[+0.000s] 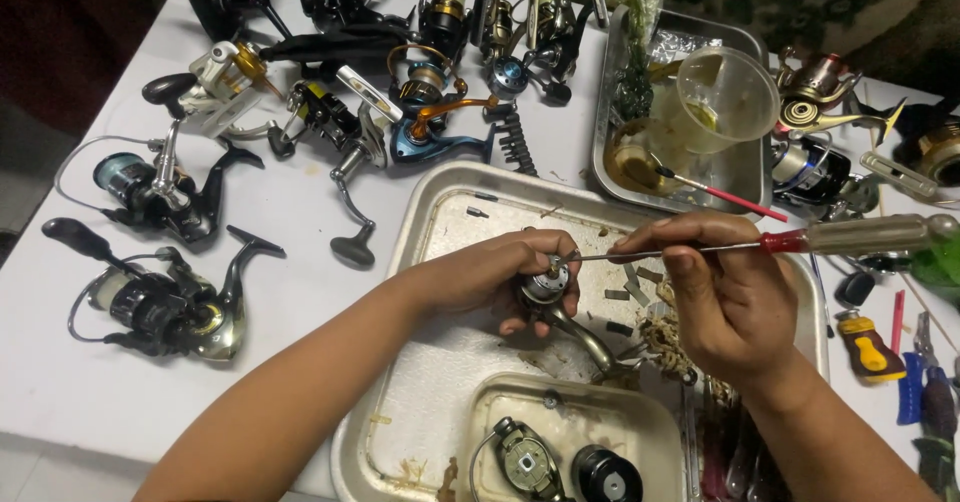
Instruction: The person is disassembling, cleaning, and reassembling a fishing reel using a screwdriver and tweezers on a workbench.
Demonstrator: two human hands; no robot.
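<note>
- Head view: the left hand (pixel 500 267) is curled shut around a small metal reel part (pixel 545 287), its fingers (pixel 540 247) wrapped over the top and the thumb underneath, so only the shiny round face shows between them.
- The reel part hangs just above the large metal tray (pixel 420 262), near the tray's middle, with a curved metal arm (pixel 585 337) running down from it toward the tray's near edge.
- The right hand (pixel 725 297) is closed on a long screwdriver (pixel 760 245), pinching the thin shaft between thumb and fingertips (pixel 650 245); the red collar and clear handle stick out beyond the tray's right rim.
- The screwdriver tip touches the top of the reel part, right at the left fingers.
- Inside the tray's near corner sits a smaller tray (pixel 640 417) holding a round black spool (pixel 606 474) and a reel body piece (pixel 525 462).
- Beyond the tray's far rim stands a second metal tray (pixel 745 177) with a clear plastic cup (pixel 720 97) and a thin brush (pixel 715 194).
- Left of the big tray, several fishing reels (pixel 170 312) lie spread over the white tabletop (pixel 290 212).
- Right of it lies a yellow-handled tool (pixel 868 344).
</note>
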